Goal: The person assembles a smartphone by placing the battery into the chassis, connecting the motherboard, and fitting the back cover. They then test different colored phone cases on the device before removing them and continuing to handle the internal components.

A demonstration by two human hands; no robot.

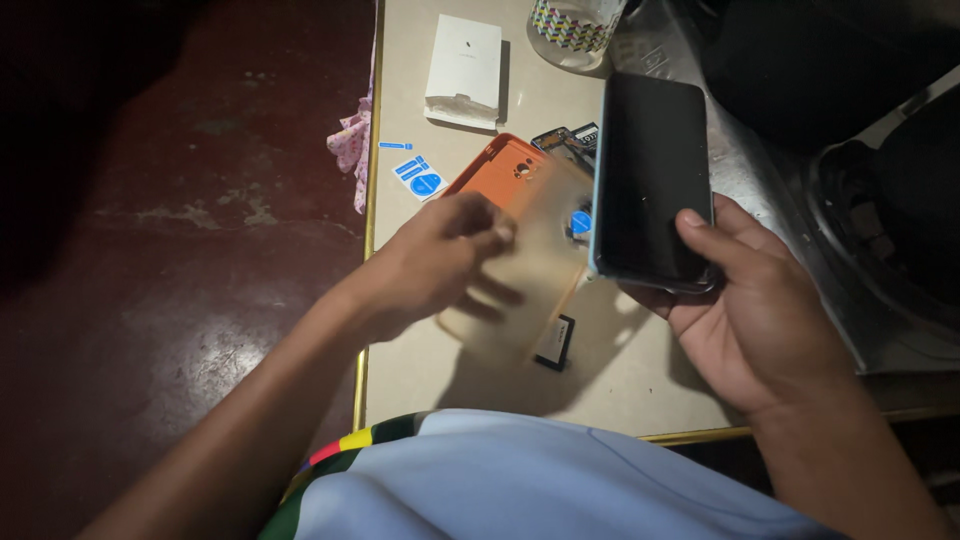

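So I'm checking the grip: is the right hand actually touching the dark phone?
Touching. The head view shows the right hand cradling the phone from beneath, its thumb pressed on the screen's lower right edge.

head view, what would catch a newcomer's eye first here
The dark-screened smartphone stands out first, gripped upright in the right hand at centre right. Beside it, the left hand holds a translucent film sheet, blurred, over an orange phone case on the beige table.
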